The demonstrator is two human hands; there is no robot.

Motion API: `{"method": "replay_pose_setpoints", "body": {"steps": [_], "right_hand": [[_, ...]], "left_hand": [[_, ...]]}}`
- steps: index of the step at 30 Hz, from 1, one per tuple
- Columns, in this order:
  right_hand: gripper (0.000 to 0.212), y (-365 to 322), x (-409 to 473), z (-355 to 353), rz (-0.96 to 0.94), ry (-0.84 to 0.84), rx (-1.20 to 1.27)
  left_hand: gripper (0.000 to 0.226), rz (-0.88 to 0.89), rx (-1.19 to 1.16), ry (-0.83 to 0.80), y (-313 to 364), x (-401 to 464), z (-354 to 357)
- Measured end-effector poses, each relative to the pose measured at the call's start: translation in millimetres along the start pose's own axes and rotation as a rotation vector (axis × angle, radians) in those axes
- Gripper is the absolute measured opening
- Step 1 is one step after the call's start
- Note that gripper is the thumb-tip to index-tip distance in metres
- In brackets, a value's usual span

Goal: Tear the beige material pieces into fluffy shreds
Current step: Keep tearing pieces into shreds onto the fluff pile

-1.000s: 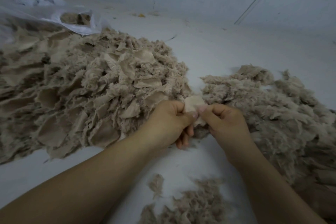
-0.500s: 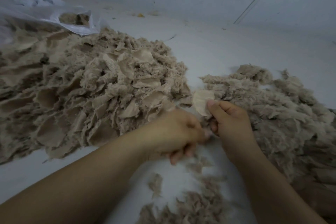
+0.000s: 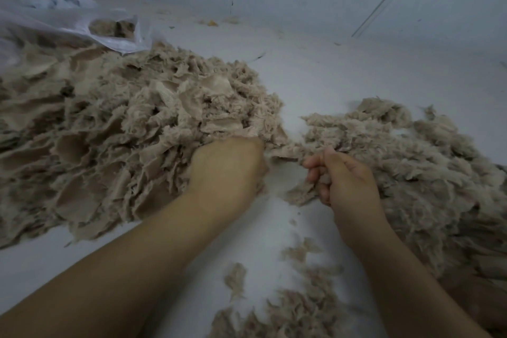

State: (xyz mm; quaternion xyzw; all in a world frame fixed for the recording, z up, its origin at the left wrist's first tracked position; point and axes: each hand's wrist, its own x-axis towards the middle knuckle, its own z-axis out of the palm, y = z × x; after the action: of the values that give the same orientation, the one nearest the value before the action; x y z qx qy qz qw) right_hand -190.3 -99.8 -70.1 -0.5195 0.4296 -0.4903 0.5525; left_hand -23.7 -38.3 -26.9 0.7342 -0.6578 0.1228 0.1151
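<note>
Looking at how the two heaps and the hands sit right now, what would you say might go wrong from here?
1. The heap of flat beige untorn pieces nearly meets the fluffy beige shredded pile near the left hand; they could mix.
2. The right hand grips fluff at the pile's edge; pulling may scatter more loose beige tufts over the white surface.

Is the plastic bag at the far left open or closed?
Open. The plastic bag lies on the white surface with a gap in it, through which beige material shows inside. How full it is, I cannot tell.
</note>
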Motion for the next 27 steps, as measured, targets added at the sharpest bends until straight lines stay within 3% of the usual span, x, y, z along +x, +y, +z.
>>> {"method": "replay_pose_setpoints", "body": {"steps": [2, 4, 6, 9, 14, 17, 21, 27], "right_hand": [[0.047, -1, -1, 2, -0.011, -0.006, -0.003], [0.048, -2, -2, 3, -0.019, 0.005, 0.015], [0.048, -4, -2, 4, -0.022, 0.003, 0.024], [0.043, -4, -4, 5, -0.032, -0.021, 0.036], [0.038, 0, -4, -1, -0.068, -0.082, -0.207], [0.047, 3, -3, -2, -0.079, -0.033, -0.268], [0.042, 6, 3, -4, -0.047, 0.067, -0.195], [0.016, -1, -5, 0, -0.055, -0.149, -0.096]], "left_hand": [[0.018, 0.187, -0.094, 0.078, 21, -7, 1], [0.018, 0.240, -0.197, 0.079, 39, -8, 5], [0.026, 0.185, -0.165, -0.032, 48, -5, 12], [0.017, 0.162, -0.145, -0.072, 46, 4, 22], [0.016, 0.009, -0.616, 0.094, 31, 1, 22], [0.024, -0.094, -0.864, 0.026, 31, 3, 25], [0.035, -0.292, -1.185, 0.003, 26, 6, 25], [0.044, -0.319, -1.288, -0.185, 29, 3, 25]]}}
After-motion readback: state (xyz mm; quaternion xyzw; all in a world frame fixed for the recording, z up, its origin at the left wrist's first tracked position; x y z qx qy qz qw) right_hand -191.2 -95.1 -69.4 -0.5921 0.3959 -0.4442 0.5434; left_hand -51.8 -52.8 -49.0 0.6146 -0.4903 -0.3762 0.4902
